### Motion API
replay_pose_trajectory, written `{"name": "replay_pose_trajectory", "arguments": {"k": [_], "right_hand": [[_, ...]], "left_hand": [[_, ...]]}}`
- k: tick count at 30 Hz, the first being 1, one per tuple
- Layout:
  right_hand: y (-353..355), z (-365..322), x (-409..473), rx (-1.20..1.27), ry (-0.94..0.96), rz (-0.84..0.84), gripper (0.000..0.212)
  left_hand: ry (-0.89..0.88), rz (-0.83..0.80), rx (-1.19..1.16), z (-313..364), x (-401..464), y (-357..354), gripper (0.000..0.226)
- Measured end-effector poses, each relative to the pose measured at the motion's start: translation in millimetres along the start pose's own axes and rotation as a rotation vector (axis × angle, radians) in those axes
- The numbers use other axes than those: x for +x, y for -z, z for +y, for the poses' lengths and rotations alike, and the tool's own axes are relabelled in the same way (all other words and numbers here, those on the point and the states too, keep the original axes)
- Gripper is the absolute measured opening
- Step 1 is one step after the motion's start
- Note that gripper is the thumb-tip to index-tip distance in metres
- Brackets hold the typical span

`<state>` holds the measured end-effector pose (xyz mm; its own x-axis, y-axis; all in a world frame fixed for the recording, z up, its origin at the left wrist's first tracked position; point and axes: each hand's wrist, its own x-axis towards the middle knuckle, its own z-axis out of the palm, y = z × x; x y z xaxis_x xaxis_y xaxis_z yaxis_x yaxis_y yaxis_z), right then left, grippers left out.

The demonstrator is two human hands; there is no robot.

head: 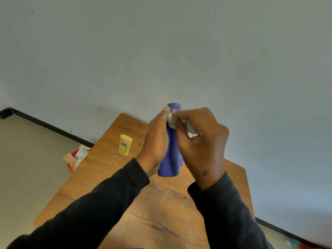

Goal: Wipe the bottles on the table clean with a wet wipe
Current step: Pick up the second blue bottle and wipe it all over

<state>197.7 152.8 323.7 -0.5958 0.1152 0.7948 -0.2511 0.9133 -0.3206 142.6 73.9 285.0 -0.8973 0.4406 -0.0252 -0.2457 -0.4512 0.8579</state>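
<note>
The tabletop (100, 178) is showing a wood-grain finish, matt, with dark streaks and a dusting of pale powder. The blue bottle (170, 159) is looking like smooth matt plastic, and the yellow bottle (125, 145) like smooth plastic with a slight sheen. The wipe (171, 121) is appearing as soft, crumpled white cloth or paper.

Both arms wear long black sleeves (100, 200), seemingly plain, hands bare.
</note>
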Motion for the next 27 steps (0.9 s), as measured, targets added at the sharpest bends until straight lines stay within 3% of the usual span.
{"name": "replay_pose_trajectory", "arguments": {"k": [4,7,9,13,15,20,27], "right_hand": [[0.0,4.8,6.8,-0.061,-0.005,0.009,0.015],[-0.8,-7.0,-12.5,-0.025,0.031,-0.119,0.019],[-1.2,-15.4,-30.6,-0.021,0.074,-0.221,0.019],[-1.5,-17.4,-41.8,0.026,0.132,-0.298,0.014],[-0.3,-14.5,-38.7,0.038,0.12,-0.257,0.014],[7.0,-9.2,-41.2,0.178,-0.144,-0.05,0.015],[0.0,-17.8,-58.6,0.177,-0.14,-0.032,0.02]], "left_hand": [[0.068,-0.057,-0.03,-0.7,-2.5,-2.7,0.059],[0.051,0.163,-0.008,9.7,10.7,10.5,0.071],[0.028,0.334,-0.018,19.2,19.3,21.3,0.066],[-0.011,0.414,-0.028,22.4,20.7,29.3,0.05],[-0.003,0.424,-0.06,20.9,19.0,27.9,0.042],[-0.016,0.5,-0.15,19.5,19.9,32.6,0.036],[0.114,0.473,-0.437,21.3,17.9,32.7,0.019]]}}
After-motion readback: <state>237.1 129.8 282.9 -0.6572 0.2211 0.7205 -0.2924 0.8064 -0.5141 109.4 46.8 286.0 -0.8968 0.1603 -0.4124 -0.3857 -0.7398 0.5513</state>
